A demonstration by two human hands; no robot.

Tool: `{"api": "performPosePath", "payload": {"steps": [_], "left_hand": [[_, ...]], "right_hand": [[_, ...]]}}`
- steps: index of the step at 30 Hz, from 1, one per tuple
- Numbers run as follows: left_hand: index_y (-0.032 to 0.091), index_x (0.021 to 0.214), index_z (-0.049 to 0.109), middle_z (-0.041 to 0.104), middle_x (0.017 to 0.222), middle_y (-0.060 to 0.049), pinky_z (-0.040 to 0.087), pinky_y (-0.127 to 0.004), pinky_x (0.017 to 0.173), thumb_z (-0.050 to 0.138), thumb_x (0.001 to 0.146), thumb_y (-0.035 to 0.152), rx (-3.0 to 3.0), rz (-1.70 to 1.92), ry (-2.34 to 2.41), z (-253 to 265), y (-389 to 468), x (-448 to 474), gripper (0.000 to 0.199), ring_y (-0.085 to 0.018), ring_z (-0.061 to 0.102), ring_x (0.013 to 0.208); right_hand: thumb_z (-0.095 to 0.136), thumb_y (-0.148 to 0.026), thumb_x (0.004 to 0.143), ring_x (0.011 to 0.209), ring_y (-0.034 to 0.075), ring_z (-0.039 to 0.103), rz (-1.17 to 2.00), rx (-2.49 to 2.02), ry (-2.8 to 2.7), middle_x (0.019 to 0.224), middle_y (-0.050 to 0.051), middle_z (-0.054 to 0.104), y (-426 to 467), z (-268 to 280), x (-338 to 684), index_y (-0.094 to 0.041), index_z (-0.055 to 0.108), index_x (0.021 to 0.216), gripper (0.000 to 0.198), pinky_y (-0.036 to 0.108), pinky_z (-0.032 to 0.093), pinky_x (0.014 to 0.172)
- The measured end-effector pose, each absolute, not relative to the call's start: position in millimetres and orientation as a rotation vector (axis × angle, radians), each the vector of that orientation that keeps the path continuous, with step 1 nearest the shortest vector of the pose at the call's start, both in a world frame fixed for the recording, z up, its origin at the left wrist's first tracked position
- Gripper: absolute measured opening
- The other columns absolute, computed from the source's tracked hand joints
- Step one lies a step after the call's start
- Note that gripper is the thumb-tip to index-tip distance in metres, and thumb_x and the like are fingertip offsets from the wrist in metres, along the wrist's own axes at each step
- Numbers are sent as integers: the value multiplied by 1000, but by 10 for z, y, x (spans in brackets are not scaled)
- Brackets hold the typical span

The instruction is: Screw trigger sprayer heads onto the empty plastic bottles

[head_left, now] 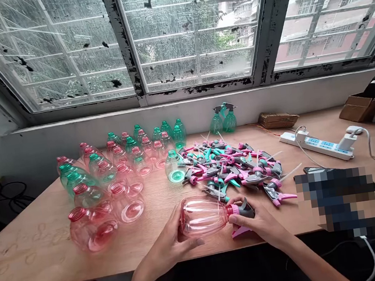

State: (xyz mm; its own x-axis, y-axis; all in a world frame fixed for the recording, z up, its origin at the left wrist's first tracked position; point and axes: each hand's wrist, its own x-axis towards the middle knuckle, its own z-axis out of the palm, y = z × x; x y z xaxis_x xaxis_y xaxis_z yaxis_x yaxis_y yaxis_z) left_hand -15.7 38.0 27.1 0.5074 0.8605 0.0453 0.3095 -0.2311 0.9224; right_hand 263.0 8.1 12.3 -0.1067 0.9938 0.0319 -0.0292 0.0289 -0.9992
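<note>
Light-brown wooden desk (36,252), below stained metal-framed windows (190,34). Lower centre: left fingers (191,244) grip the base of a horizontal transparent pink plastic bottle (202,214); right fingers (241,220) clasp its grey-and-pink spray head (247,209). Lower right: pixelation partly masks a flat black object (322,170).

I read the primary light source as daylight entering through the window panes (191,43), ahead of the wearer. I observe near-white exposure on the building facade (249,10) outside, while the wall (36,144) beneath the sill renders grey. The wooden tabletop (38,266) is evenly lit; the space under its front edge drops to near black. I register streaked highlights along the pink spray bottle (203,219) and soft, pale shadows on the wood. Focus is adequate at the work surface. Wide-angle distortion tilts the outer window posts (267,24). I note a pixelated block (336,194) at right, obscuring detail.
</note>
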Motion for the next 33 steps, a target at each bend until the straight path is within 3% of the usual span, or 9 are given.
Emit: {"api": "performPosePath", "payload": {"steps": [5,8,13,19,22,25,29,31,33], "left_hand": [[27,145,45,61,125,-9,44,-41,107,78,83,45,1772,693,967,278,411,-152,72,-30,57,117],[27,136,52,62,120,-7,46,-39,103,74,86,48,1775,688,968,283,409,-155,58,-26,59,105],[28,135,53,61,119,-5,47,-36,99,74,86,48,1750,684,976,274,404,-162,57,-24,58,101],[28,152,39,61,130,-8,42,-38,109,72,88,45,1745,692,951,305,400,-167,73,-29,55,122],[32,161,15,49,152,-8,30,-41,120,77,86,38,1754,700,938,301,388,-161,97,-30,42,141],[33,162,3,35,163,-9,22,-45,125,70,92,35,1786,729,932,274,383,-162,97,-29,38,147],[32,162,1,26,168,-9,14,-48,127,77,85,36,1746,711,933,268,379,-188,108,-32,22,154],[29,162,8,29,167,-10,13,-51,127,77,85,39,1712,685,921,277,373,-207,104,-34,16,156],[30,162,11,36,163,-10,19,-52,125,73,89,39,1686,658,886,285,366,-221,96,-35,23,153]], "right_hand": [[82,-52,76,69,20,65,1284,-1111,-1275,79,-1,66,67,140,2642,-21,63,100,44,31,53,68],[81,-47,79,72,18,63,1247,-1090,-1314,83,-2,63,52,124,2646,-22,63,103,39,29,52,70],[84,-43,78,74,16,59,1193,-1069,-1306,89,-2,60,34,77,2644,-23,65,103,37,26,53,69],[83,-46,79,74,18,65,1223,-1065,-1314,90,-1,64,26,40,2653,-23,64,106,40,29,55,72],[81,-48,80,69,19,67,1278,-1068,-1303,80,-2,66,26,55,2667,-22,62,105,41,30,54,69],[81,-47,81,67,19,66,1292,-1075,-1310,75,-2,65,29,70,2675,-21,61,104,40,30,52,66],[81,-48,80,67,19,65,1258,-1100,-1340,78,-1,65,36,66,2682,-21,63,105,41,31,52,65],[81,-48,80,68,19,65,1252,-1106,-1345,79,-1,66,38,65,2684,-21,63,106,42,31,52,66],[81,-48,80,68,19,65,1269,-1097,-1336,78,0,67,38,74,2684,-20,63,106,42,32,53,67]]}}
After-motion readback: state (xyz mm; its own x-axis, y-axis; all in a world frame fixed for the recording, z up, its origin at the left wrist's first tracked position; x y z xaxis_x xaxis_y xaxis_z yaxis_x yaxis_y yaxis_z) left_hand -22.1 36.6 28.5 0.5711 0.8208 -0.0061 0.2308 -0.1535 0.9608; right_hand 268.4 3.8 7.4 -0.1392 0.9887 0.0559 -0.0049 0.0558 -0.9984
